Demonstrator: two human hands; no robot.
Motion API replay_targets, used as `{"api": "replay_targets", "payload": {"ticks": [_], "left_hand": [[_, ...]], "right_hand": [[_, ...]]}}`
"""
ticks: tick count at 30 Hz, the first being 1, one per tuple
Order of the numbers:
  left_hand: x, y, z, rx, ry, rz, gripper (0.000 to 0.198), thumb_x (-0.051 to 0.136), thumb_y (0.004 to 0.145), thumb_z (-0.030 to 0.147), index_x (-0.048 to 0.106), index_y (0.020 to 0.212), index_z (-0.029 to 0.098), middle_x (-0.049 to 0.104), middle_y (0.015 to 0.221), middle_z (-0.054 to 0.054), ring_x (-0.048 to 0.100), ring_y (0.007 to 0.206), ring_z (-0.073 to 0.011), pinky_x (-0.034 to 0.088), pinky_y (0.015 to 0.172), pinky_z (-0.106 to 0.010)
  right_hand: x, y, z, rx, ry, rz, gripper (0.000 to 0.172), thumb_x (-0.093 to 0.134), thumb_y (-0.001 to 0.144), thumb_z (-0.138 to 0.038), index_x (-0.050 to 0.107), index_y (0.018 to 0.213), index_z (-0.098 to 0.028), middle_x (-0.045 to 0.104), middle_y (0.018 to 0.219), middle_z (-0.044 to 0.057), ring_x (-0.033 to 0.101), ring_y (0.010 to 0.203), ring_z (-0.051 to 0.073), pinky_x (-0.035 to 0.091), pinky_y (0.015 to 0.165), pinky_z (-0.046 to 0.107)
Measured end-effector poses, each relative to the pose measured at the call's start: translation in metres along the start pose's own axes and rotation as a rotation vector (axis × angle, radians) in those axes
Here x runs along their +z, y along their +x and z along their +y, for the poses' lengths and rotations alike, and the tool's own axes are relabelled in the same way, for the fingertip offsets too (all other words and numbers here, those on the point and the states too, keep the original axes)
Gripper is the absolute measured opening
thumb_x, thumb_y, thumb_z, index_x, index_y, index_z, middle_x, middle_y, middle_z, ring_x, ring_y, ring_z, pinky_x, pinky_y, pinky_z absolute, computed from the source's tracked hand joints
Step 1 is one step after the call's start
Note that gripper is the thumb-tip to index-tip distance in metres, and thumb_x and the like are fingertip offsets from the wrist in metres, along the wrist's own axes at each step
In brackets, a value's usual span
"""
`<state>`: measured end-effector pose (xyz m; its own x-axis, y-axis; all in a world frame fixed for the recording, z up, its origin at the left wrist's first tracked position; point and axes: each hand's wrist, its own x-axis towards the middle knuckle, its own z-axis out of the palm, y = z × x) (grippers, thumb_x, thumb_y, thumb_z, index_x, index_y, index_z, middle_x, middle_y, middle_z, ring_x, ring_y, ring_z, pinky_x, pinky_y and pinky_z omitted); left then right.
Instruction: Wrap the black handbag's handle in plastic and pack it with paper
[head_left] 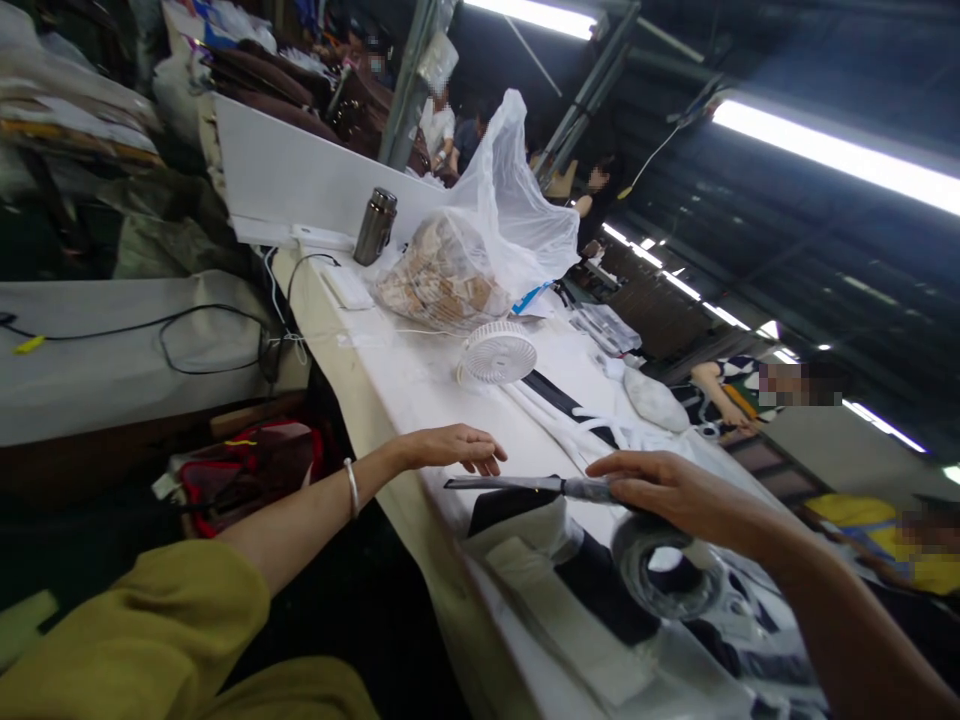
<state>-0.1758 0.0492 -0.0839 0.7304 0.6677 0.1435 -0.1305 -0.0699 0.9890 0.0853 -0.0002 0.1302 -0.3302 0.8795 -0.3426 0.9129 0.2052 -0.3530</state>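
Note:
My left hand (454,447) reaches over the white table (405,375) with its fingers stretched out and nothing in them. Across from it, my right hand (652,485) is closed round the grey handle of a pair of scissors (525,484), whose blades point toward my left hand. Just below my right hand lies a roll of clear tape (667,565). Black and pale fabric pieces (547,590) lie under and beside the scissors. A small white fan (499,353) is beyond both hands.
Farther back are a clear plastic bag of brown scraps (442,275), a metal flask (375,227) and a white power strip (322,237). White strips (547,425) cross the table. A person (724,390) is at the right. A red bag (255,475) lies below left.

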Motion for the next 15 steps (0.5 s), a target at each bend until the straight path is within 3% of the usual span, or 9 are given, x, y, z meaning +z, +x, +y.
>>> {"api": "replay_targets", "payload": {"ticks": [4,8,12,15], "left_hand": [[0.023,0.014,0.023,0.103,0.145,0.029,0.034,0.057,0.093,0.035,0.063,0.120,0.016,0.070,0.110,-0.008,0.063,0.100,-0.0178,0.046,0.089,-0.028],[0.049,0.024,0.041,0.290,0.413,0.074,0.034,0.062,0.090,0.029,0.062,0.123,0.020,0.066,0.111,-0.006,0.061,0.098,-0.0190,0.046,0.087,-0.028],[0.063,0.024,0.041,0.416,0.731,0.174,0.033,0.059,0.092,0.031,0.061,0.124,0.022,0.061,0.103,-0.006,0.059,0.094,-0.0196,0.044,0.087,-0.028],[0.065,0.023,0.038,0.441,0.791,0.194,0.027,0.051,0.096,0.029,0.060,0.121,0.021,0.058,0.100,-0.005,0.058,0.090,-0.0183,0.044,0.084,-0.027]], "right_hand": [[0.000,0.000,-0.005,-0.003,-0.050,-0.028,0.034,0.059,0.082,-0.043,0.074,0.107,-0.025,0.072,0.096,0.002,0.063,0.086,0.023,0.047,0.073,0.030],[0.003,0.000,-0.009,-0.001,-0.042,-0.028,0.035,0.061,0.081,-0.047,0.075,0.104,-0.024,0.072,0.086,0.001,0.062,0.077,0.020,0.046,0.066,0.027],[0.008,-0.001,-0.013,0.073,-0.043,-0.067,0.044,0.071,0.074,-0.048,0.071,0.111,-0.024,0.072,0.079,-0.001,0.062,0.066,0.017,0.043,0.057,0.025],[0.010,0.000,-0.015,0.080,-0.099,-0.086,0.039,0.073,0.072,-0.046,0.073,0.104,-0.024,0.069,0.073,-0.002,0.060,0.063,0.015,0.040,0.054,0.024]]}}
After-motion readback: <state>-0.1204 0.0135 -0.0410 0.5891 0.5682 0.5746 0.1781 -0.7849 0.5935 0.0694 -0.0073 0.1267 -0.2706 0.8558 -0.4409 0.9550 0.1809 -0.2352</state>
